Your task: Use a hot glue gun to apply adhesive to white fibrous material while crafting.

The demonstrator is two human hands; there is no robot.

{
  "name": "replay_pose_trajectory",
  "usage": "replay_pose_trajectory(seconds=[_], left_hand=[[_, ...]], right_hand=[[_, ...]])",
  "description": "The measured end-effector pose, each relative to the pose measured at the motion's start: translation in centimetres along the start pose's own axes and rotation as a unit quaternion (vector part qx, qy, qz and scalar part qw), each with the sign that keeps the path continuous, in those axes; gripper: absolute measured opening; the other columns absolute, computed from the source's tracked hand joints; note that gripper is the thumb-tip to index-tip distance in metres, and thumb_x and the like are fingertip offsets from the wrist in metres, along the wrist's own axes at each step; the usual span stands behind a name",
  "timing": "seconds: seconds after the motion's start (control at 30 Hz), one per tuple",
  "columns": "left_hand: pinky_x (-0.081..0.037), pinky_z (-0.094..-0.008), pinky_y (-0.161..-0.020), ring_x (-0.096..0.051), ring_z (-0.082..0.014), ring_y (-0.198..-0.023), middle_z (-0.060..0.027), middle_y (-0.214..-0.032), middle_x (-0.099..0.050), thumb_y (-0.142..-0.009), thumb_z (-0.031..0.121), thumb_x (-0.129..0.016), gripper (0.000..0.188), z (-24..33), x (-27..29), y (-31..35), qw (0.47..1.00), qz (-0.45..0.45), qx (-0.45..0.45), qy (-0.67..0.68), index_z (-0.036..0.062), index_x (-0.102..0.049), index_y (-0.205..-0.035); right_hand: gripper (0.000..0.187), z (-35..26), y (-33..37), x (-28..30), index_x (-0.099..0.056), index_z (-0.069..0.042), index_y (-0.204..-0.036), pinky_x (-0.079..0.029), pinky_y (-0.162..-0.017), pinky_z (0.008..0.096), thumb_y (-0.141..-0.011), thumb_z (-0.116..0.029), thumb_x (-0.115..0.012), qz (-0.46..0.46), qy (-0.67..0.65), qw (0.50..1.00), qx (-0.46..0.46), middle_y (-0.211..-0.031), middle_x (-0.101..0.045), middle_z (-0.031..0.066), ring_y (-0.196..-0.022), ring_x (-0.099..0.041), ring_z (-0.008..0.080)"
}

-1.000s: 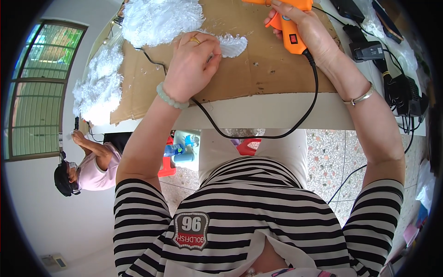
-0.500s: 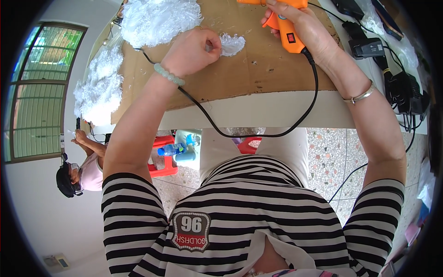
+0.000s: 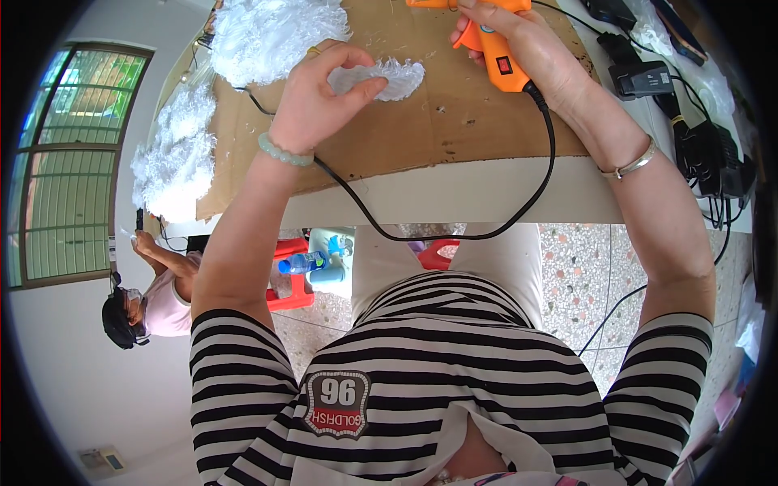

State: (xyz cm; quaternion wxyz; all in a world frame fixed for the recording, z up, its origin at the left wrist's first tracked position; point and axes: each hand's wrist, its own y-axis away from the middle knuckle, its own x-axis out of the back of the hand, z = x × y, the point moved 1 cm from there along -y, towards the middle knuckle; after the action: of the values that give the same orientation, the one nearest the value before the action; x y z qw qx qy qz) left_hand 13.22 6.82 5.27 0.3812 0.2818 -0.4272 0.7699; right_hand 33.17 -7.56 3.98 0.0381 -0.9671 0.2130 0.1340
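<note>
My right hand [image 3: 531,40] is wrapped round an orange hot glue gun [image 3: 506,57], with fingers at its trigger; the nozzle end reaches the upper edge of the picture. A black cord leaves the bottom of its handle. My left hand [image 3: 316,93] is open, thumb and forefinger parted over a small curved white fringed piece [image 3: 401,81]. This piece lies on the brown cardboard [image 3: 405,138], partly hidden behind the fingers. Just beyond my left hand sits a big heap of shiny white fringed material [image 3: 271,36].
More white fringe [image 3: 174,146] hangs at the table's left edge. The black cord [image 3: 365,206] loops past the front edge. Black power adapters [image 3: 640,79] and cables crowd the right side. A person [image 3: 166,296] works at the left. Below are a red stool [image 3: 296,292] and a blue-capped bottle [image 3: 301,263].
My left hand has loosened from a pinch on the white fringed piece, its thumb and forefinger now apart. The glue gun has shifted slightly left with my right hand.
</note>
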Motion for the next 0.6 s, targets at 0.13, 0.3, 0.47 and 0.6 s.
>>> replay_pose_trajectory(seconds=[0.13, 0.3, 0.47, 0.6], left_hand=[[-0.048, -0.0331, -0.064, -0.06, -0.026, -0.076, -0.0075, -0.088, -0.06, -0.069, 0.009, -0.074, 0.022, 2.5, -0.6, 1.0, 0.986, -0.046, -0.098, -0.125, 0.0061, -0.06, -0.086], [-0.048, -0.0346, -0.066, -0.059, -0.0264, -0.08, -0.0061, -0.089, -0.058, -0.07, 0.009, -0.072, 0.018, 2.2, -1.0, 1.4, 0.976, -0.055, -0.119, -0.174, 0.007, -0.06, -0.084], [-0.047, -0.0374, -0.069, -0.059, -0.0278, -0.079, -0.0067, -0.087, -0.058, -0.077, 0.004, -0.063, 0.007, 2.0, -1.3, 1.5, 0.96, -0.048, -0.178, -0.21, 0.0052, -0.059, -0.082], [-0.047, -0.0377, -0.069, -0.059, -0.0298, -0.078, -0.0083, -0.086, -0.059, -0.077, 0.003, -0.061, 0.005, 1.2, -1.3, 1.1, 0.988, -0.062, -0.063, -0.127, 0.0039, -0.059, -0.081]], right_hand=[[0.022, 0.4, -0.4, 0.4, -0.061, -0.003, -0.09, -0.047, -0.062, 0.026, -0.093, -0.024, -0.057, -0.011, 0.007, 1.0, 0.009, -0.078, -0.063, 0.0059, -0.068, -0.058, 0.0135], [0.021, 0.4, -0.4, 0.4, -0.061, -0.003, -0.091, -0.047, -0.062, 0.0259, -0.092, -0.024, -0.057, -0.012, -0.002, 1.0, 0.012, -0.078, -0.063, 0.006, -0.069, -0.058, 0.0134], [0.021, 0.2, -0.2, 0.1, -0.061, -0.003, -0.092, -0.047, -0.062, 0.0258, -0.092, -0.024, -0.057, -0.008, -0.009, 1.0, 0.006, -0.078, -0.063, 0.0058, -0.069, -0.058, 0.0135], [0.021, 0.4, -0.4, 0.3, -0.061, -0.003, -0.094, -0.047, -0.063, 0.0259, -0.092, -0.023, -0.057, -0.017, 0.006, 1.0, 0.015, -0.079, -0.063, 0.0056, -0.07, -0.058, 0.0132]])
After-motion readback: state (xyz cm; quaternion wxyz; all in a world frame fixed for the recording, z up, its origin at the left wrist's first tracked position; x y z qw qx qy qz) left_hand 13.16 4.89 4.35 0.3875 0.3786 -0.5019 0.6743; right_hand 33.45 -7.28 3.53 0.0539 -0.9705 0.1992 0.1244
